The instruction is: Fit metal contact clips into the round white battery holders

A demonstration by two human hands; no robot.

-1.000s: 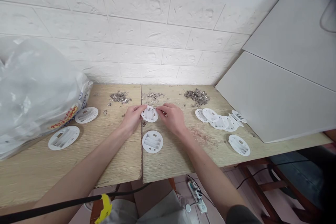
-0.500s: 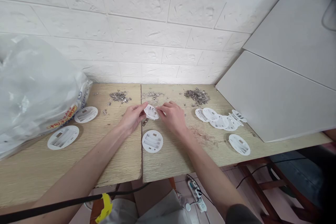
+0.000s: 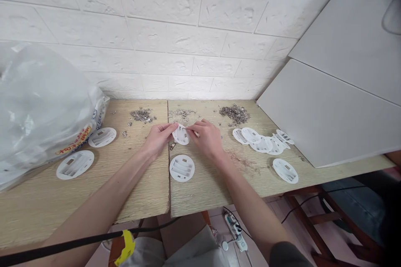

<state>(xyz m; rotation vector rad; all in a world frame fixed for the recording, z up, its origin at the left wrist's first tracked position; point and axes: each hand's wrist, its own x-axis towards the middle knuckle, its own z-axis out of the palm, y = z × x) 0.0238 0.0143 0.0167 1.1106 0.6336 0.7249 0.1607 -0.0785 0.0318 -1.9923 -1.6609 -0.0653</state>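
Observation:
My left hand (image 3: 157, 139) pinches a round white plastic battery case (image 3: 181, 137) by its left edge and holds it tilted up, just above the table. The fingers of my right hand (image 3: 206, 137) are closed at the case's upper right edge, where a thin, dark small metal piece seems to stick out from the fingertips; its exact shape is too small to tell. Directly below lies another white battery case (image 3: 182, 168), its long slots facing up. A small brassy metal strip (image 3: 172, 146) rests by my left fingers.
Heaps of small metal parts lie at the back left (image 3: 142, 114), with a thinner scatter (image 3: 181, 114) and a dark pile (image 3: 234, 114) further right. Overlapping white cases (image 3: 262, 144) sit at right, near a grey-white panel (image 3: 326, 121). A plastic bag (image 3: 44, 104) bulges at left.
The held battery case has turned to face me more and dropped slightly. My right fingertips have shifted a little over its upper edge.

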